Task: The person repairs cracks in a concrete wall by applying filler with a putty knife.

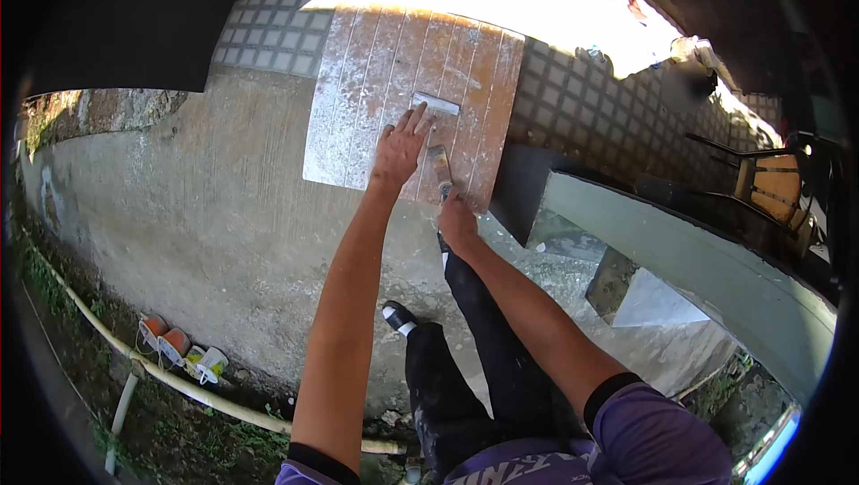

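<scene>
A worn wooden board [358, 82], smeared with white, lies on the ground ahead. On it rests a small whitish bar-shaped piece [437, 104]. My left hand [399, 152] reaches over the board with fingers spread, the fingertips at the left end of that piece. My right hand [457, 218] is closed around the handle of a flat tool [439, 165], which looks like a brush or scraper. The tool's wide end points at the board, just below the whitish piece. Whether it touches the board is unclear.
A pale green ledge [680, 248] runs along the right. A wooden chair [774, 188] stands beyond it. Several small pots [174, 345] sit at the lower left, beside a long pipe [192, 388]. My shoe [398, 316] is on the concrete [224, 216].
</scene>
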Motion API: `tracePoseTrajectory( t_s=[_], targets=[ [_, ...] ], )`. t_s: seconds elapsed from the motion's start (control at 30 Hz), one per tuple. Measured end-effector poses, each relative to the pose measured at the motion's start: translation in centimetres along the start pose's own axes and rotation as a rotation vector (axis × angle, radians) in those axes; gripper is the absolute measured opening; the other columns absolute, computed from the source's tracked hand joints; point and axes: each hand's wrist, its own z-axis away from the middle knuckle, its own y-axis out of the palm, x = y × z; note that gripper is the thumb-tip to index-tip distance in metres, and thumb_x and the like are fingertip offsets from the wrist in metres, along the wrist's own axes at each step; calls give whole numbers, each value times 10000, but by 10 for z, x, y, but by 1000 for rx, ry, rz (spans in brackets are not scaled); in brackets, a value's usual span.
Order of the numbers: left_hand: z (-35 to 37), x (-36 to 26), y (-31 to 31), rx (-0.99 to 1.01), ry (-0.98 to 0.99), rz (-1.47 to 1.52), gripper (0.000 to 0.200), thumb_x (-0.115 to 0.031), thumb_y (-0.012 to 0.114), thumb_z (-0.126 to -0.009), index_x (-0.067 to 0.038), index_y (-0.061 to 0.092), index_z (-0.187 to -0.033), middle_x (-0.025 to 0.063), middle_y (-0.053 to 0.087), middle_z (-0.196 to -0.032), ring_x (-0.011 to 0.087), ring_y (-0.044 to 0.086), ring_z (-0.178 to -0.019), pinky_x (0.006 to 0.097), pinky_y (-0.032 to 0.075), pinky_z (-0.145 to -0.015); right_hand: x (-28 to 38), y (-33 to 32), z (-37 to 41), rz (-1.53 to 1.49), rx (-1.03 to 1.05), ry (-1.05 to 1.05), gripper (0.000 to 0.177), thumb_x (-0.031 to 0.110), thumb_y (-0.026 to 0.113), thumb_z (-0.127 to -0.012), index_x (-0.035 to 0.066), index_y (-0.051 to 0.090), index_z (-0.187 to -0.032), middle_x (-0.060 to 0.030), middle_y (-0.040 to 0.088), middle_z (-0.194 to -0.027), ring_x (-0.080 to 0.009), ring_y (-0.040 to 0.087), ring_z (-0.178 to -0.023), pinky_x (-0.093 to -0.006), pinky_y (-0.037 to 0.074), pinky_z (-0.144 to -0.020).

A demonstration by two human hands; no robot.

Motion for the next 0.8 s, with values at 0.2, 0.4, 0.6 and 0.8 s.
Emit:
tracePoseTrajectory(
  t_s=[0.2, 0.4, 0.6, 0.8],
  targets=[
    [-67, -6, 63, -326, 7, -293, 464, -221, 539, -950, -222, 520, -1414, 38, 388, -1537, 207, 453, -1345, 428, 438, -1017, 11, -63, 137, -100, 341, -85, 577, 299, 606, -895, -156, 457, -1217, -277, 688, -871, -398, 713, -806, -465, 597, -699],
    [21, -15, 117, -253, -49, -263, 346, -224, 508, -941, -161, 586, -1272, 24, 579, -1135, 184, 554, -1053, 392, 440, -825, -52, -42, 248, -273, 436, 9, 522, 350, 649, -863, -29, 487, -1182, -283, 687, -898, -468, 687, -845, -552, 562, -761],
    [298, -64, 191, 25, 246, -412, 179, -204, 594, -849, -138, 656, -1003, 48, 598, -1123, 208, 546, -1120, 394, 441, -935, -100, -20, 337, -276, 231, 246, 551, 361, 659, -847, -13, 527, -1229, -294, 675, -915, -471, 676, -916, -570, 539, -806],
    [552, -102, 158, 262, -203, -68, 409, -218, 628, -801, -40, 575, -1166, 161, 577, -1191, 340, 548, -1160, 470, 447, -973, -99, 20, 458, -417, 7, 272, 515, 392, 634, -904, -22, 556, -1201, -296, 675, -952, -495, 662, -933, -565, 536, -811]
  ],
)
